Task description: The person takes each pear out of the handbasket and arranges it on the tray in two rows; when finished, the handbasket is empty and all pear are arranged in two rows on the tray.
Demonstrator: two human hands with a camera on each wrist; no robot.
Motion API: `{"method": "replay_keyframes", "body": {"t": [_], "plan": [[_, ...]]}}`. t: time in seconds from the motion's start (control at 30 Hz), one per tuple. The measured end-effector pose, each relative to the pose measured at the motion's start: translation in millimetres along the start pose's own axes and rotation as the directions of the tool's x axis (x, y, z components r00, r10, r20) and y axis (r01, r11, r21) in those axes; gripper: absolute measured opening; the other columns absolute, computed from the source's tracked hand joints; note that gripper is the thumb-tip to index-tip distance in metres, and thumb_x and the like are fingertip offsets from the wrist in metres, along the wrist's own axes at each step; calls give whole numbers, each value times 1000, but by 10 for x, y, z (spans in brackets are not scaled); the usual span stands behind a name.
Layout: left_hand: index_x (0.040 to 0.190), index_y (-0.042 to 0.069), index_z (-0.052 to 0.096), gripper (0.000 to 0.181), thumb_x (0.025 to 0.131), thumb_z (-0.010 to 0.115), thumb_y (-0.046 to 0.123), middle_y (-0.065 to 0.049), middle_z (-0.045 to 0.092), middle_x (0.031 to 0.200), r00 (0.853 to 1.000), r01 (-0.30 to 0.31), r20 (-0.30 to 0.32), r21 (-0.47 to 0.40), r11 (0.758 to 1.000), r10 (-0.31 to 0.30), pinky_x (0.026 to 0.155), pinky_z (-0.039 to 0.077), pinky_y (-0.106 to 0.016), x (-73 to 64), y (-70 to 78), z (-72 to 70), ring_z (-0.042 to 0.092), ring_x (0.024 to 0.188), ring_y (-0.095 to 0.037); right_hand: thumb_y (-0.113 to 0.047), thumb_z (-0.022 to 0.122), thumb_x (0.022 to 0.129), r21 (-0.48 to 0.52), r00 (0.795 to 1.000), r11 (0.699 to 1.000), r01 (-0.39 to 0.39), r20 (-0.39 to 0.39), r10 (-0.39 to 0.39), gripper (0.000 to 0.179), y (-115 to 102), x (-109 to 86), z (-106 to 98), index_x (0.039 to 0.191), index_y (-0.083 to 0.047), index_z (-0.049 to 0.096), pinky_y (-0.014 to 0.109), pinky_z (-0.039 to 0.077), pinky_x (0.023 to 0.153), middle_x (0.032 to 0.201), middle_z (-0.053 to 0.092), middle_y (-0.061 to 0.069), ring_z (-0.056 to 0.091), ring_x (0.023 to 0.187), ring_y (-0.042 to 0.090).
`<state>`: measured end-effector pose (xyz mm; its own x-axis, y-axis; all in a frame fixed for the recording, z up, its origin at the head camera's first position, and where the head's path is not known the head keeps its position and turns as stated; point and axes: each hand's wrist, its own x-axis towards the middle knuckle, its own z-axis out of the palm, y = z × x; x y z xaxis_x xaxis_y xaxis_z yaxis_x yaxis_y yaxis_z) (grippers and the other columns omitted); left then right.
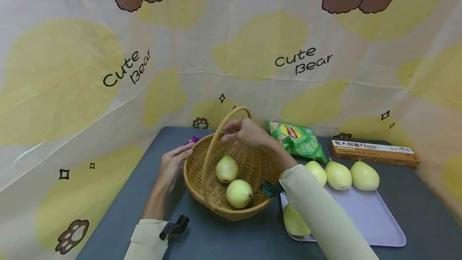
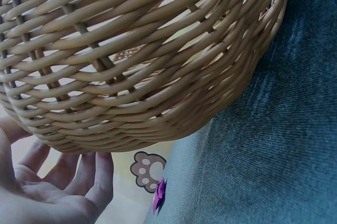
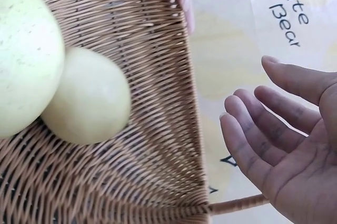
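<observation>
A wicker basket (image 1: 213, 208) with a tall arched handle stands on the dark table, two pale green pears (image 1: 240, 193) (image 3: 87, 97) lying inside. My left hand (image 1: 171, 167) touches the basket's left rim with extended fingers; in the left wrist view the fingertips (image 2: 102, 168) meet the rim and are partly hidden behind it. Close to the handle and above the basket's far side is my right hand (image 1: 247, 131). The right wrist view shows this hand (image 3: 284, 134) with loosely bent, spread fingers and nothing held. A purple wrapper (image 1: 193, 140) peeks out beyond the left hand.
Right of the basket lies a lilac tray (image 1: 382, 224) with several pears (image 1: 338, 175), partly covered by my right sleeve. Behind it are a green chip bag (image 1: 299, 141) and a long brown box (image 1: 375, 153). A printed cloth (image 1: 238, 43) hangs at the back.
</observation>
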<state>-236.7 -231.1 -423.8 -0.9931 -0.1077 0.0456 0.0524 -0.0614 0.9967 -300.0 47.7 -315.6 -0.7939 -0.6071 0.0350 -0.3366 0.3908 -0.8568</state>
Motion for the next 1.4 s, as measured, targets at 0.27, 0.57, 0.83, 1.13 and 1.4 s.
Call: {"method": "replay_keyframes", "body": {"t": [0.27, 0.57, 0.83, 1.13, 1.4], "plan": [[141, 1, 68, 42, 104, 71, 20, -12, 63, 150, 1000, 9, 0, -5, 1000, -9, 91, 63, -29, 22, 8, 17, 68, 120, -12, -20, 78, 99, -16, 997, 997, -72, 36, 72, 45, 163, 42, 13, 139, -1, 68, 46, 63, 91, 135, 70, 17, 71, 111, 26], [141, 2, 68, 40, 104, 69, 18, -13, 63, 149, 1000, 4, 9, -5, 1000, -4, 91, 63, -30, 21, 12, 17, 72, 116, -12, -21, 82, 96, -8, 987, 992, -129, 97, 129, 54, 348, 95, 40, 141, 4, 64, 54, 59, 99, 123, 77, 11, 73, 108, 29], [140, 2, 68, 40, 104, 70, 19, -12, 64, 149, 1000, 0, 5, -6, 1000, 0, 91, 63, -30, 25, 14, 14, 70, 118, -12, -18, 82, 96, -45, 966, 981, -188, 173, 193, 62, 400, 116, 102, 147, 6, 57, 51, 59, 102, 149, 59, 23, 69, 120, 34], [140, 0, 68, 39, 104, 69, 16, -13, 64, 148, 1000, -1, -1, -24, 1000, 1, 89, 63, -29, 16, 9, 10, 72, 115, -11, -21, 85, 93, -117, 927, 960, -254, 254, 276, 69, 409, 138, 163, 150, 4, 55, 48, 60, 99, 138, 67, 17, 73, 106, 30], [140, -1, 68, 39, 104, 69, 15, -14, 65, 146, 1000, -8, 1, -33, 999, 8, 89, 64, -30, 3, 15, 11, 73, 114, -13, -20, 85, 94, -173, 886, 934, -312, 304, 351, 68, 423, 147, 185, 150, 3, 55, 42, 60, 100, 147, 60, 20, 73, 114, 28]]}}
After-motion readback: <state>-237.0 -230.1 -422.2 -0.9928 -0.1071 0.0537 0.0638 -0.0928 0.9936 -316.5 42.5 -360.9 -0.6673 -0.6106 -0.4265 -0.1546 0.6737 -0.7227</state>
